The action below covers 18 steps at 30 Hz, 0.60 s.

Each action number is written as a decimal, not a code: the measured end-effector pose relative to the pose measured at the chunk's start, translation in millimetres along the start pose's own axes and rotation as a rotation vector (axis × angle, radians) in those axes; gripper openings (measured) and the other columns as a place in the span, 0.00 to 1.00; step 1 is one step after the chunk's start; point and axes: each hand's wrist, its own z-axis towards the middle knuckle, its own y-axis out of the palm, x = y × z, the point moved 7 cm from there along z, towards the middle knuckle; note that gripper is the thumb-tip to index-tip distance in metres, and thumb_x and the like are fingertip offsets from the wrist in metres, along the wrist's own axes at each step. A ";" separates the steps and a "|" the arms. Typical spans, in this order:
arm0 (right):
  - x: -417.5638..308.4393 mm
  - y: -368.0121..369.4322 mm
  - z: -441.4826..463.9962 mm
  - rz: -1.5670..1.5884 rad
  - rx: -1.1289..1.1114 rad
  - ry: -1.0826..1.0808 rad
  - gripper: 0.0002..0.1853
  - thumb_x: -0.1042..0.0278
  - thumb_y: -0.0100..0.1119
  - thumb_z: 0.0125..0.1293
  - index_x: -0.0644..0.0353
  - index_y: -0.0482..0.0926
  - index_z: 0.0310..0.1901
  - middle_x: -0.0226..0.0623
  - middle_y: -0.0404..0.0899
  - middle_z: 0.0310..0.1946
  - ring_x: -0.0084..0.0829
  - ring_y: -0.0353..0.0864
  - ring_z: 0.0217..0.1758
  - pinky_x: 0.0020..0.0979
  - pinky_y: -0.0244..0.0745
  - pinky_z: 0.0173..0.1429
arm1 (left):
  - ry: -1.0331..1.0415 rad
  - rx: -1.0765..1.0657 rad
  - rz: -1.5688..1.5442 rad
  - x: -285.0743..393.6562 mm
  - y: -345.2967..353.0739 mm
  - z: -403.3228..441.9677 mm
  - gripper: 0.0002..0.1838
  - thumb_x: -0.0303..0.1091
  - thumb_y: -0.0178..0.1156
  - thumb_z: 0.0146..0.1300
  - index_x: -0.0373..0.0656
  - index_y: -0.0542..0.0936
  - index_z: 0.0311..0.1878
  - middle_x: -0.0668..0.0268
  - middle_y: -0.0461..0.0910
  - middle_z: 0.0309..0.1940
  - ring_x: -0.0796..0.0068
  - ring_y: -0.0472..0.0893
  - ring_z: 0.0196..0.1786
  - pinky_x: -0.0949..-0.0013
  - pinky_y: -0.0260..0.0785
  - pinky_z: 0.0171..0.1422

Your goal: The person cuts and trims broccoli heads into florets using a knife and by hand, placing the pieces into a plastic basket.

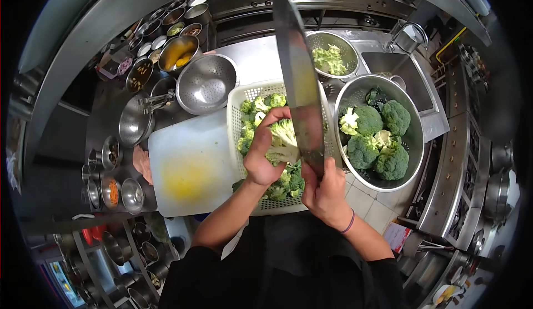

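The knife (302, 81), cropped at the top, hides part of the basket (277, 206).

Broccoli piece (284, 137) — pale stem showing, above basket (235, 112); broad knife (305, 87) — tip away, partly hiding it.

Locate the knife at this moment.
In the head view, the knife is near the centre, gripped in the right hand; its blade points up the picture, between the left hand and the large metal colander.
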 end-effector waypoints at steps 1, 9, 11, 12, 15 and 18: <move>-1.2 3.4 -1.7 -0.006 0.000 0.006 0.14 0.86 0.61 0.58 0.69 0.71 0.45 0.45 0.77 0.25 0.45 0.77 0.20 0.40 0.69 0.25 | 0.015 -0.059 0.108 5.7 -1.9 0.4 0.31 0.59 0.48 0.68 0.38 0.69 0.56 0.47 0.73 0.49 0.59 0.76 0.48 0.54 0.68 0.61; 6.6 40.9 -16.8 -0.089 -0.156 0.239 0.10 0.82 0.60 0.60 0.65 0.69 0.40 0.43 0.73 0.18 0.46 0.76 0.20 0.41 0.68 0.24 | 0.083 -0.328 0.550 34.7 -15.3 3.3 0.33 0.58 0.59 0.62 0.32 0.71 0.51 0.48 0.76 0.47 0.63 0.76 0.49 0.62 0.67 0.58; 8.7 47.6 -20.5 -0.124 -0.174 0.273 0.10 0.82 0.60 0.60 0.65 0.69 0.40 0.43 0.73 0.18 0.46 0.76 0.20 0.41 0.68 0.24 | 0.063 -0.362 0.595 33.0 -24.0 0.5 0.28 0.49 0.63 0.61 0.33 0.71 0.51 0.48 0.76 0.48 0.63 0.76 0.51 0.62 0.66 0.60; 9.2 51.2 -21.8 -0.146 -0.189 0.286 0.10 0.82 0.60 0.61 0.64 0.69 0.40 0.43 0.72 0.18 0.47 0.76 0.20 0.42 0.68 0.24 | 0.048 -0.366 0.583 29.8 -27.4 -2.7 0.28 0.49 0.63 0.61 0.33 0.71 0.51 0.48 0.76 0.48 0.63 0.76 0.51 0.62 0.66 0.60; 14.4 62.2 -29.8 -0.128 -0.182 0.326 0.10 0.82 0.60 0.61 0.65 0.69 0.41 0.45 0.73 0.18 0.47 0.77 0.20 0.43 0.69 0.24 | 0.008 -0.258 0.470 17.7 -43.9 -11.2 0.20 0.37 0.61 0.65 0.36 0.71 0.54 0.49 0.76 0.50 0.64 0.76 0.52 0.61 0.68 0.61; 21.0 70.5 -36.4 -0.123 -0.194 0.346 0.12 0.80 0.60 0.61 0.65 0.67 0.42 0.47 0.74 0.18 0.48 0.78 0.20 0.44 0.70 0.24 | -0.156 -0.091 0.174 -8.0 -65.2 -28.6 0.20 0.36 0.60 0.66 0.38 0.70 0.57 0.50 0.74 0.52 0.64 0.77 0.53 0.60 0.69 0.62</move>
